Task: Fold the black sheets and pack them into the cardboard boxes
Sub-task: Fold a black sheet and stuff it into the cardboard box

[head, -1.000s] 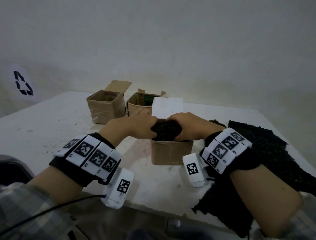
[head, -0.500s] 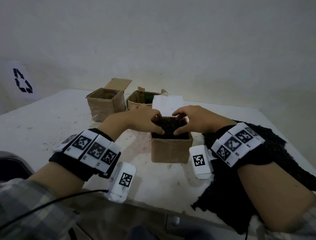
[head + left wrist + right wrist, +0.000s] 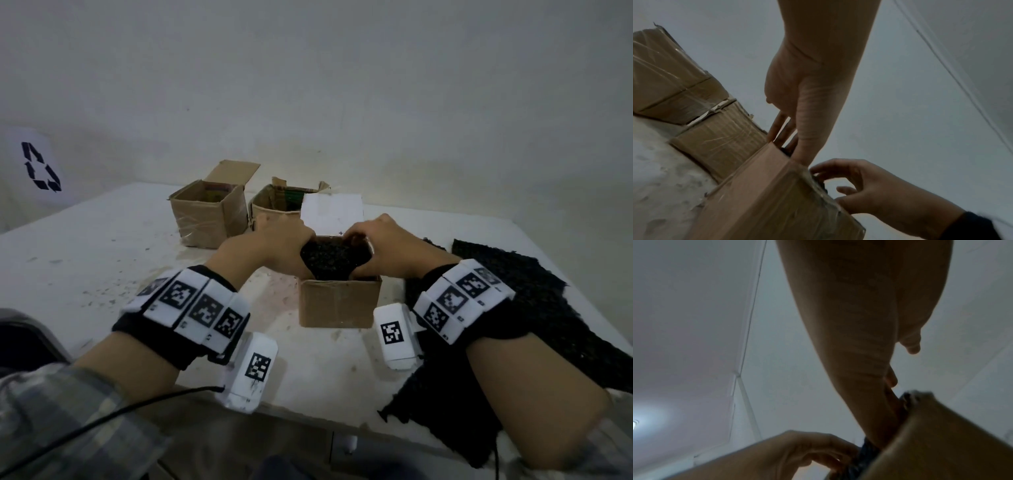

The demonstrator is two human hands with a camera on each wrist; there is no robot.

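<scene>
A folded black sheet point(image 3: 334, 262) sits in the top of the near cardboard box point(image 3: 339, 303), whose white flap point(image 3: 332, 214) stands up behind. My left hand point(image 3: 281, 248) presses on the sheet's left side; in the left wrist view its straight fingers point(image 3: 785, 133) reach down inside the box wall point(image 3: 766, 194). My right hand point(image 3: 383, 246) pushes on the right side, with fingers point(image 3: 891, 395) slid between the sheet point(image 3: 865, 456) and the box wall point(image 3: 941, 443). Neither hand grips anything.
Two more open cardboard boxes point(image 3: 209, 216) point(image 3: 274, 205) stand behind and to the left on the white table point(image 3: 85, 260). Loose black sheets point(image 3: 534, 294) lie on the right and hang over the table's front edge under my right forearm.
The black bundle, held between both hands above the box, has gone down into it. Both hands let go of it and now push it in from the sides.
</scene>
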